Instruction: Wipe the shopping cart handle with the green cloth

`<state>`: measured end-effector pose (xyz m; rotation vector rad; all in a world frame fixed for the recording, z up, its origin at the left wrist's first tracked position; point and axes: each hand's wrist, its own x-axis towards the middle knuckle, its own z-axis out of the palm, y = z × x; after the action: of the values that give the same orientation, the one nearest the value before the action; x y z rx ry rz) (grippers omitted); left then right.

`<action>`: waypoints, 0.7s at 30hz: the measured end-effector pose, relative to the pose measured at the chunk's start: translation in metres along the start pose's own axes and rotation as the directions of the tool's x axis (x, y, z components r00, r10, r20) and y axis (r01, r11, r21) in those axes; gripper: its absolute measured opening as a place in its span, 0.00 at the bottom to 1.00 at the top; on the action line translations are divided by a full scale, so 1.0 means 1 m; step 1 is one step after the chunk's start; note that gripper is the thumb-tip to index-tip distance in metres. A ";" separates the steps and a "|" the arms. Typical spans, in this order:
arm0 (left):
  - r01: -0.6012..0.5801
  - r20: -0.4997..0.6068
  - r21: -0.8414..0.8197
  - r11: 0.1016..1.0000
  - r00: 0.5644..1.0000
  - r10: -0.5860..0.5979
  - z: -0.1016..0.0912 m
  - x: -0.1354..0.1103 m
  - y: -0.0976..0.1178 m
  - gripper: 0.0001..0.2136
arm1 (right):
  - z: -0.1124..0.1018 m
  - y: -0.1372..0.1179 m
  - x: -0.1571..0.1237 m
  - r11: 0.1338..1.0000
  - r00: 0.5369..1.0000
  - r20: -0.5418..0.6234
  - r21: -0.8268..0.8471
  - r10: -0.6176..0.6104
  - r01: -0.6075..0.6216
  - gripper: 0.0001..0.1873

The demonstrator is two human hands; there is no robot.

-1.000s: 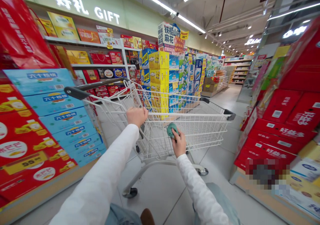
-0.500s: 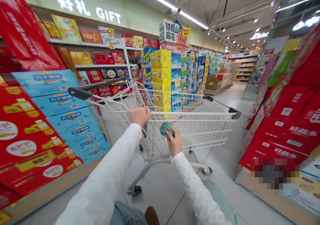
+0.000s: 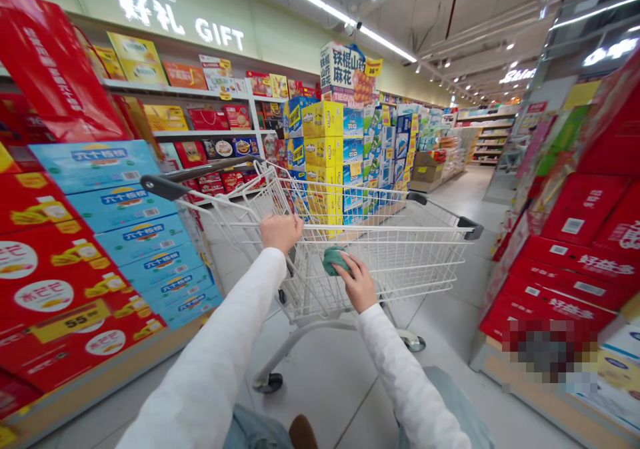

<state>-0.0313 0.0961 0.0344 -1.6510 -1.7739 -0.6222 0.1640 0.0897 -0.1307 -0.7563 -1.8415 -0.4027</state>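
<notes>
A white wire shopping cart stands side-on before me, its dark handle towards the left. My left hand is closed around the top rail on the near side of the basket. Lower and to the right, my right hand grips a bunched green cloth and holds it against the wires of the cart's side. Part of the cloth is hidden under my fingers. I see no goods in the basket.
Stacked blue cartons and red cartons line the left side. Red boxes are piled on the right. Behind the cart stands a column of yellow boxes. The tiled floor runs on into an aisle at the back right.
My right hand has shifted slightly right and down along the cart's side with the cloth, and its fingers lie flatter over it. My left hand keeps its hold on the rail.
</notes>
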 end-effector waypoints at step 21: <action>-0.011 -0.024 0.031 0.999 1.000 0.011 -0.004 -0.001 0.002 0.26 | -0.015 0.022 0.007 0.994 0.995 -0.068 -0.094 -0.066 0.059 0.26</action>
<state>-0.0287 0.0931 0.0362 -1.6244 -1.7474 -0.6041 0.1871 0.0992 -0.1206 -0.7384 -1.7928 -0.5514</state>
